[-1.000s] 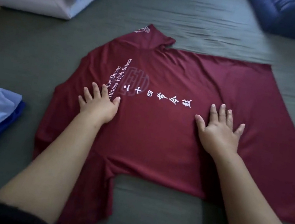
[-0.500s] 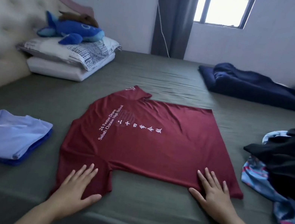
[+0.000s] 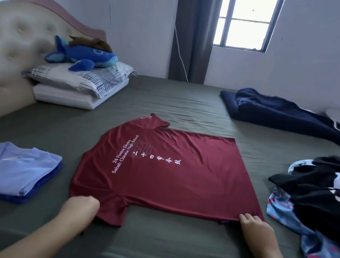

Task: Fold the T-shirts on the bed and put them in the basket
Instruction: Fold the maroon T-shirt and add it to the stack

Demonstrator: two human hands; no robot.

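The maroon T-shirt (image 3: 171, 170) lay flat mid-bed, unfolded; the left hand (image 3: 83, 204) pinched its near sleeve, the right hand (image 3: 254, 226) its near hem corner. One folded stack (image 3: 7, 168) sat near the bed's left edge; an unfolded pile (image 3: 321, 205) waited right, no basket visible.

The maroon printed T-shirt (image 3: 171, 170) lies mid-bed (image 3: 165, 253), between the folded light-blue shirt stack (image 3: 7, 170) at the left edge and the dark clothes heap (image 3: 321, 205) at the right.
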